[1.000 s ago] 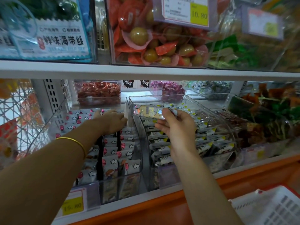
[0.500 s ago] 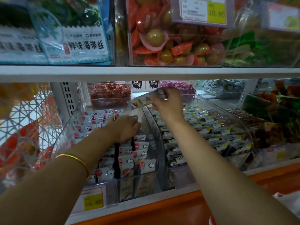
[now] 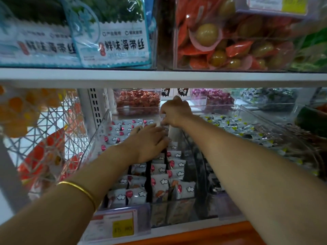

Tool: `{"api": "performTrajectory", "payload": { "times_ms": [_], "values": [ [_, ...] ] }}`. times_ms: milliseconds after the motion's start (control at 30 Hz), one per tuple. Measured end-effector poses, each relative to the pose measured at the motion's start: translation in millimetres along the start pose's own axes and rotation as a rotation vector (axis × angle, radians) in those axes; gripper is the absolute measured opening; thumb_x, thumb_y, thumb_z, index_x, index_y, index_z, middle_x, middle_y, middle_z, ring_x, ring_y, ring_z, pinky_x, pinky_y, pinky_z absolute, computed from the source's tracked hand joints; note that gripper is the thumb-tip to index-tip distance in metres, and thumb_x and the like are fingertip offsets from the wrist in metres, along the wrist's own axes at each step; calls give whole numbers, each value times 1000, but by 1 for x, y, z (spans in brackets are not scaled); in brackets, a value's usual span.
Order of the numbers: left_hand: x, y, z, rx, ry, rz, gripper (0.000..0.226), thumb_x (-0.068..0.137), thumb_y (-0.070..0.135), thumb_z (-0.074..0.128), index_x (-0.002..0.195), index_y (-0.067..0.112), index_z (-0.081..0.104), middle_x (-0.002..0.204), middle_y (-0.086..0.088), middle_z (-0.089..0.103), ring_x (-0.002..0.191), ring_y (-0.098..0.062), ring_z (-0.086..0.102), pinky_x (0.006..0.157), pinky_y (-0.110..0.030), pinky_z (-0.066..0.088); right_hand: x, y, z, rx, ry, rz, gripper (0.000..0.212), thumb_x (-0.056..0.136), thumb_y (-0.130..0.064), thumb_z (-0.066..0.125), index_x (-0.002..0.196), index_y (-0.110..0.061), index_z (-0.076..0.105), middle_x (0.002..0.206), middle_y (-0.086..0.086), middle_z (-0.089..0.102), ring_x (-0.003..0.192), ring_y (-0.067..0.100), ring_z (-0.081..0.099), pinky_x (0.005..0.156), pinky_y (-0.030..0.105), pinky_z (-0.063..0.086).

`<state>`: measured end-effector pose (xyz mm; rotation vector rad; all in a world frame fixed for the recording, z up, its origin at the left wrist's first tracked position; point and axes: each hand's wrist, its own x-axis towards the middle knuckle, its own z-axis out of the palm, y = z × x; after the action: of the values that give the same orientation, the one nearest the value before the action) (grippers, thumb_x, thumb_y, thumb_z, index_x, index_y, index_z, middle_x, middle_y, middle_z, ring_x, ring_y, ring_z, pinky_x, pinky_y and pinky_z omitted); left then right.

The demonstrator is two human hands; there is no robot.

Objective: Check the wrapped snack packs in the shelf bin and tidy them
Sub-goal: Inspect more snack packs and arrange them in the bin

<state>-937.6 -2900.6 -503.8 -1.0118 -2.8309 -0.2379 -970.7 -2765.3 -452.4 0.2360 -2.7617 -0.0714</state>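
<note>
Upright rows could be toppled
Snack packs (image 3: 160, 181) are stood in the clear shelf bin (image 3: 96, 144); the left hand (image 3: 150, 142) is laid flat on them, 1 pack (image 3: 163, 119) seems pinched by the curled right hand (image 3: 175, 112), and neighbours may be dragged over

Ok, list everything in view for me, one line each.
snack packs: many, white with clouds and red balloons, rows in the clear bin, lower shelf
yellow-tipped packs: many, white and black, next bin to the right
seaweed bags: at least two, blue and white, upper shelf left
sealed packs: many, orange, upper-shelf bin
price tag: one, yellow, bin front
bangle: one, gold, left wrist
left hand: one, flat on the snack packs
right hand: one, grips one snack pack at the bin's back
</note>
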Motion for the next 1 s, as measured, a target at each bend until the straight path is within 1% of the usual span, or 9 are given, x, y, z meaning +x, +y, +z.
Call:
{"api": "performTrajectory", "payload": {
  "times_ms": [67,167,300,433,567,667,800,900,1000],
  "values": [
    [-3,-2,1,44,-31,-7,55,96,49,17,139,21,38,155,2,22,143,-14,9,113,-50,5,5,-1,3,-54,-36,-38,25,85,-27,66,109,-18,65,123,12,56,121,30,42,95,39,36],
    [-3,-2,1,82,-58,-24,56,96,51,15,132,18,42,152,1,27,142,-13,14,114,-51,8,9,-4,7,-27,-111,-45,21,88,-20,61,109,-21,66,123,11,55,119,30,43,95,39,33],
    [-2,1,-1,96,-110,-57,59,97,50,13,145,18,26,156,0,18,144,-13,8,113,-48,0,8,-3,10,44,-206,-42,28,92,-8,49,115,-18,59,125,11,53,122,29,41,99,43,31],
    [-4,2,-2,48,-72,-67,58,98,49,16,146,18,23,157,0,13,144,-13,4,114,-46,-3,7,-2,7,77,-96,-14,24,91,-5,48,109,-14,60,118,12,55,111,29,49,97,41,35],
    [-3,2,-2,74,-97,-72,58,98,49,13,144,18,29,155,-1,21,143,-12,9,114,-47,-3,5,-2,7,86,-170,-16,29,92,-11,47,109,-23,67,127,11,50,118,29,45,102,42,31],
    [0,5,-4,79,-143,-83,58,98,49,12,147,20,22,157,0,15,144,-13,4,114,-49,-4,5,-3,7,72,-176,-13,31,92,-10,47,111,-24,66,127,11,51,117,28,45,101,41,31],
    [-8,2,-11,16,-42,-108,56,98,45,18,145,16,27,154,-2,22,143,-14,8,113,-45,-1,1,-2,0,200,-88,51,34,90,-2,46,115,-17,64,125,9,58,113,27,54,100,38,40],
    [-20,-2,-16,22,-62,-180,57,99,45,17,149,18,13,158,0,8,144,-12,-2,114,-44,-7,-5,-1,-6,304,-64,101,35,90,0,42,115,-13,63,125,11,59,112,28,55,96,35,43],
    [-28,1,-18,9,-102,-196,57,99,44,15,149,18,10,158,1,1,144,-12,-7,113,-45,-10,-13,-3,-10,309,-79,75,37,90,-1,41,120,-12,61,128,11,58,115,27,53,99,37,43]
  ]
}}
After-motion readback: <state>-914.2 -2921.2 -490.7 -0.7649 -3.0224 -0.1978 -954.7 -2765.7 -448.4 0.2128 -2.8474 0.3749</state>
